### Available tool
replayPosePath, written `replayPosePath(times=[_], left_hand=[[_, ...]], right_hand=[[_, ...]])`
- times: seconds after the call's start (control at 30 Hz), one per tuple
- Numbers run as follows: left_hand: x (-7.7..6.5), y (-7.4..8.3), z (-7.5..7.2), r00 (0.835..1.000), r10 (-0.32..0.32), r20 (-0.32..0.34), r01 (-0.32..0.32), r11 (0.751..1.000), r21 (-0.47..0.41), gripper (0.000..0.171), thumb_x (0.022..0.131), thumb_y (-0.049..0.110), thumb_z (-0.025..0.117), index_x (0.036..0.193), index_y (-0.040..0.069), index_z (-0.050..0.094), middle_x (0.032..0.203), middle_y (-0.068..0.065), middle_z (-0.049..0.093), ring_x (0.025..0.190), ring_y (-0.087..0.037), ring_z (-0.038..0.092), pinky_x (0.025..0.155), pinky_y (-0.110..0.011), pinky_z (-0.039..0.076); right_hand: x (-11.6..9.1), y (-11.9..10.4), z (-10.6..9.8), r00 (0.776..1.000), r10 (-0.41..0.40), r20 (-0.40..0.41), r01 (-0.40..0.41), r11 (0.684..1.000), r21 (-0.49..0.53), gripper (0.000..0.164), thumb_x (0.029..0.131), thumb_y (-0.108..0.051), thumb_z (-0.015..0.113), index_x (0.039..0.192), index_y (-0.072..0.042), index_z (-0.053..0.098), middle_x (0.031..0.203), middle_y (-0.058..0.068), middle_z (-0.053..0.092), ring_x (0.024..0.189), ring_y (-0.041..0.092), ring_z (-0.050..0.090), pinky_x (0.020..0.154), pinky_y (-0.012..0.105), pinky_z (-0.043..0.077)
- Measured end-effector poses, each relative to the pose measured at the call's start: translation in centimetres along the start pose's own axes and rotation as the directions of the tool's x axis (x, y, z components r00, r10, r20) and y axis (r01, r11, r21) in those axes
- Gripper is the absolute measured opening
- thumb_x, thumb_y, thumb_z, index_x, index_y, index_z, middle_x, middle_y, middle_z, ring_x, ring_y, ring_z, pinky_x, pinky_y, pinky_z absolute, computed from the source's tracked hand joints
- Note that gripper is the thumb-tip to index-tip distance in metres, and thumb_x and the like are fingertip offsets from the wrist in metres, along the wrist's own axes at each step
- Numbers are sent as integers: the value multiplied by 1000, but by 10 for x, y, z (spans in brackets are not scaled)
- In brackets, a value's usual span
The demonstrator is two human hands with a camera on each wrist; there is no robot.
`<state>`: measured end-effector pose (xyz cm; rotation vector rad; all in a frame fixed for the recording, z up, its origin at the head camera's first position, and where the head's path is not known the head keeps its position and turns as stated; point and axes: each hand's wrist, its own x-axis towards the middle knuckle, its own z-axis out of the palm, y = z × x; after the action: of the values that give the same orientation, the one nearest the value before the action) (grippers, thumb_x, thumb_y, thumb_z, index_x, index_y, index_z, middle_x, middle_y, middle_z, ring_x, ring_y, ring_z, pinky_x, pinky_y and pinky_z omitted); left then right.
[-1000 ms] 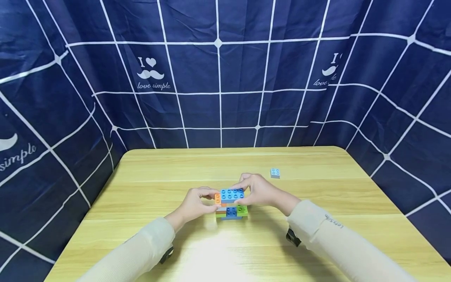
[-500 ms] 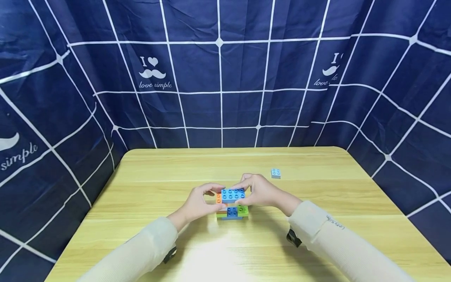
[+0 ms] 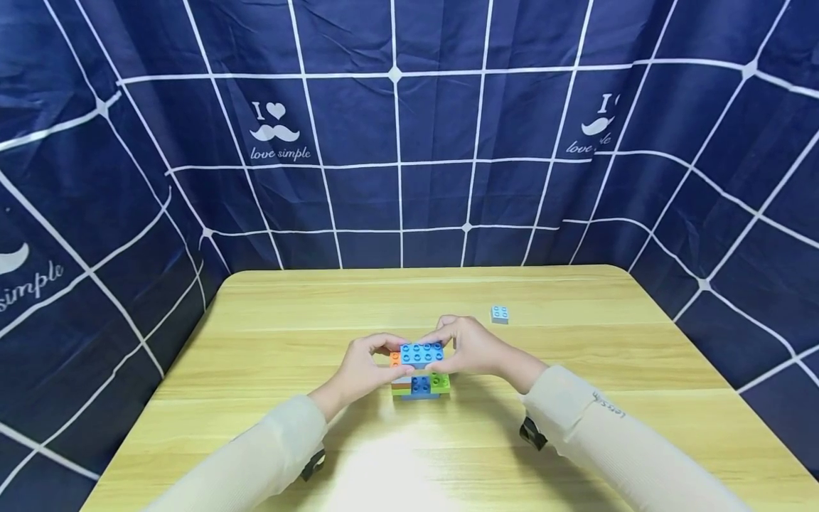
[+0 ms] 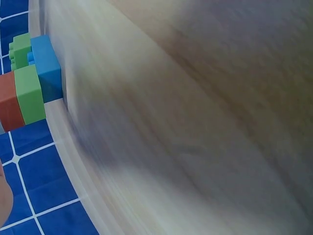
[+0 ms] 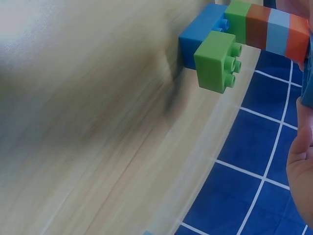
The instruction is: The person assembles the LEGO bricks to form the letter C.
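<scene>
A blue eight-stud brick [image 3: 421,353] sits on top of a toy-brick build in the head view. My right hand [image 3: 470,346] pinches its right end between thumb and fingers. My left hand [image 3: 361,366] pinches at its left end, beside the orange brick [image 3: 394,360]. In the right wrist view, a column of orange [image 5: 297,39], light blue [image 5: 278,32], brown [image 5: 257,27] and green bricks [image 5: 236,22] rises from a blue base brick [image 5: 198,36]. Another green brick [image 5: 212,58] stands on the base's other end, below the overhanging top brick. The left wrist view shows the column's lower part.
A loose light blue four-stud brick [image 3: 500,314] lies on the wooden table [image 3: 320,306], behind and right of the build. Dark blue curtain [image 3: 435,192] with white lines surrounds the table at the back and sides.
My left hand has shifted right from the orange brick, its thumb and finger now at the top blue brick's left end. The right hand and the build stay almost in place.
</scene>
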<state>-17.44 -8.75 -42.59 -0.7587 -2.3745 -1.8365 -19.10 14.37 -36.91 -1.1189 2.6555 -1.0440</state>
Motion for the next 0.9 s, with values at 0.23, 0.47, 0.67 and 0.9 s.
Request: replayPosePath(times=[0.23,0.47,0.67,0.9], left_hand=[[1,0,0,1000,-4,1,4,1000,-15,32,73,12,83,102,8,71,97,2,69,90,-21,60,84,-56,47],[0,1,0,1000,-15,-4,15,1000,-19,32,72,12,84,102,8,71,96,1,68,90,-22,60,85,-56,47],[0,2,0,999,-35,1,35,999,-17,33,73,12,83,102,8,71,95,2,68,90,-21,60,86,-57,46],[2,4,-3,998,-56,8,56,998,-8,33,73,13,83,103,9,71,94,2,68,91,-20,59,86,-54,47]], right_hand=[[-1,3,2,1000,-15,-15,15,1000,-15,36,73,-21,82,108,-14,73,87,-12,59,83,12,55,72,36,51],[-4,16,2,1000,17,-19,-15,994,109,53,75,-31,82,120,-9,66,104,-4,64,97,15,59,84,39,50],[-13,5,-14,995,84,-57,-69,970,233,46,83,-9,74,125,4,58,112,15,64,102,35,60,89,54,46],[-15,61,-19,951,210,-228,-162,964,211,43,88,-16,69,126,1,58,115,18,63,102,30,59,88,46,47]])
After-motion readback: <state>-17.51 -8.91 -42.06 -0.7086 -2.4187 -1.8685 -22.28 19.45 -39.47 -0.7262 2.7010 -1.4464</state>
